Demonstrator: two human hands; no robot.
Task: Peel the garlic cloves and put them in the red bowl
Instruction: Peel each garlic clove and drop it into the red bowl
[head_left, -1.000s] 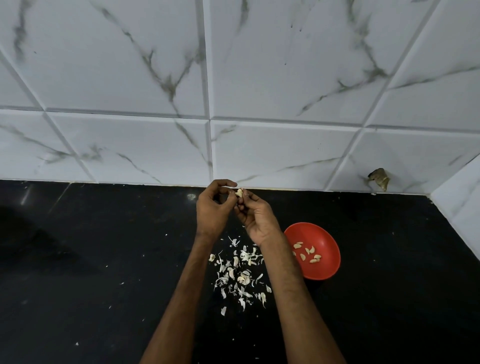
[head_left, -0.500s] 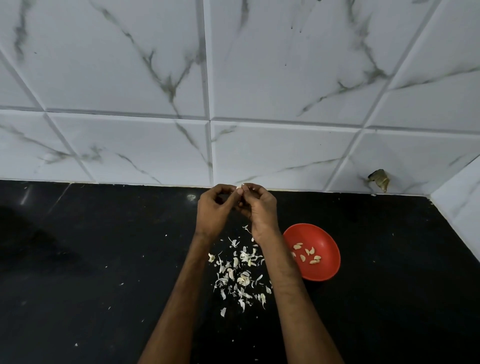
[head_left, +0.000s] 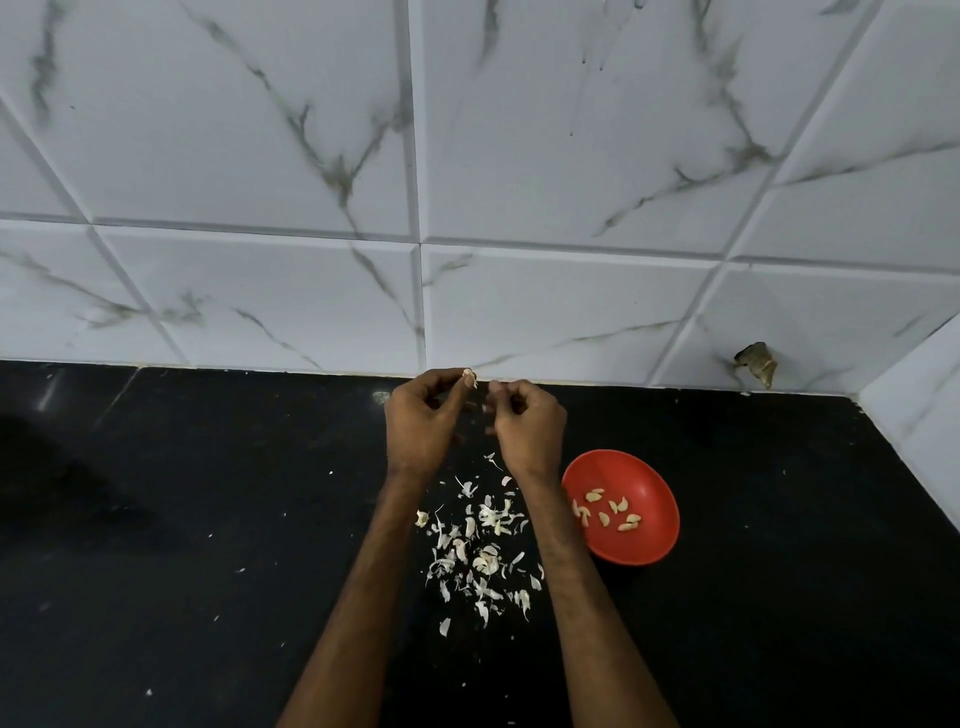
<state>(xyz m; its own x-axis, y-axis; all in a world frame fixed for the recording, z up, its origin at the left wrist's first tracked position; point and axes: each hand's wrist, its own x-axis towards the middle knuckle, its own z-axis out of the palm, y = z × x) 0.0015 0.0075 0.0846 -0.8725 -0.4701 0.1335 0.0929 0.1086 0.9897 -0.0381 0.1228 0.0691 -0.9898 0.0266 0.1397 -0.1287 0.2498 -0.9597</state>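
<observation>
1 wide-angle view, worn on the person's head, looks forward and down across the black counter (head_left: 156, 571) to the tiled wall (head_left: 260, 130), which fills the upper half of the frame. Both forearms come in from the bottom edge, and the left hand (head_left: 421, 421) and right hand (head_left: 530, 426) sit near the frame's centre, close to the wall's foot. A side wall (head_left: 924, 415) closes the right edge.

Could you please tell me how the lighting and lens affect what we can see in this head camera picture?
Head view: dim, even light; the black counter swallows detail, with a small glare spot beside the left hand; the wide-angle lens fans the grout lines of the wall tiles outward; the garlic clove and peels look sharp.
</observation>
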